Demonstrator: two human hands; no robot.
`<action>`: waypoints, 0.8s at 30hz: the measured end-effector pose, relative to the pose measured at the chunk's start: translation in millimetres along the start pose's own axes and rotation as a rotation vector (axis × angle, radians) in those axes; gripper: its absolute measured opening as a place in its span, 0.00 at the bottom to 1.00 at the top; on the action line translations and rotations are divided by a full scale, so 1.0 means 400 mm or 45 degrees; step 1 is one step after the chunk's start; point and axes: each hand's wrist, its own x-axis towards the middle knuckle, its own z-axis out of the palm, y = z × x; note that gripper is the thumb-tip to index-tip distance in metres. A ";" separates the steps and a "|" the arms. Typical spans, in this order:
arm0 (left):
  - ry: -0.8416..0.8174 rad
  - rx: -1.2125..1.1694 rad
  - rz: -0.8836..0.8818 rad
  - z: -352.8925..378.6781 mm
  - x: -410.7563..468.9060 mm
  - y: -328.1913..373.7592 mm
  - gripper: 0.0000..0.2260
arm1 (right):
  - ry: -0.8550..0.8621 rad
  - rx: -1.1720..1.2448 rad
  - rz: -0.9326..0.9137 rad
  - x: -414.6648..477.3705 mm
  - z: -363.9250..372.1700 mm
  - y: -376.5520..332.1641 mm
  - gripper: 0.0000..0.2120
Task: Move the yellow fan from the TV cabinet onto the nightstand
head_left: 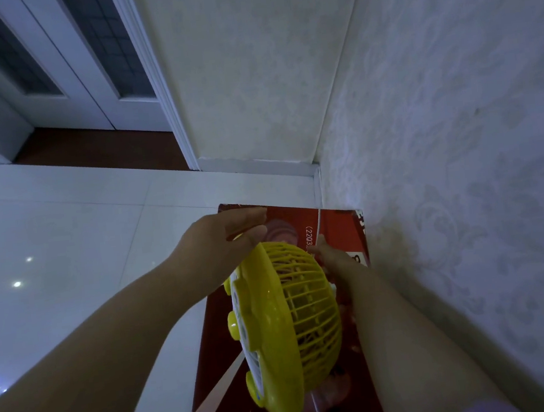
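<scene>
Fan: I am holding the round yellow plastic fan (286, 321) above a red printed cardboard box (337, 229) by the wall.
Left hand (220, 241): fingers extended, touching its upper rim.
Right hand (331, 256): pinching the thin white cord (318, 222).

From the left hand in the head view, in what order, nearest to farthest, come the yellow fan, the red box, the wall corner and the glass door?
From the left hand:
1. Yellow fan: right under the fingers.
2. Red box: below and just beyond the hand, against the wall.
3. Wall corner: beyond the box, on the right.
4. Glass door: far up on the left.
</scene>
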 end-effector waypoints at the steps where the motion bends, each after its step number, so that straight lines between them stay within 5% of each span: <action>1: -0.004 0.000 -0.008 0.003 0.000 -0.006 0.16 | -0.008 -0.007 0.002 0.005 0.000 0.004 0.32; 11: -0.031 -0.073 -0.078 0.017 -0.006 0.010 0.16 | 0.037 0.248 -0.065 0.018 -0.025 0.020 0.32; 16: -0.014 -0.260 -0.143 0.008 -0.020 0.049 0.16 | 0.105 0.405 -0.308 -0.083 -0.047 -0.039 0.15; 20: 0.025 -0.500 -0.168 -0.003 -0.033 0.069 0.14 | 0.137 0.477 -0.437 -0.162 -0.057 -0.098 0.13; 24: -0.093 -1.074 -0.266 -0.016 -0.045 0.095 0.17 | 0.128 0.585 -0.510 -0.270 -0.062 -0.144 0.13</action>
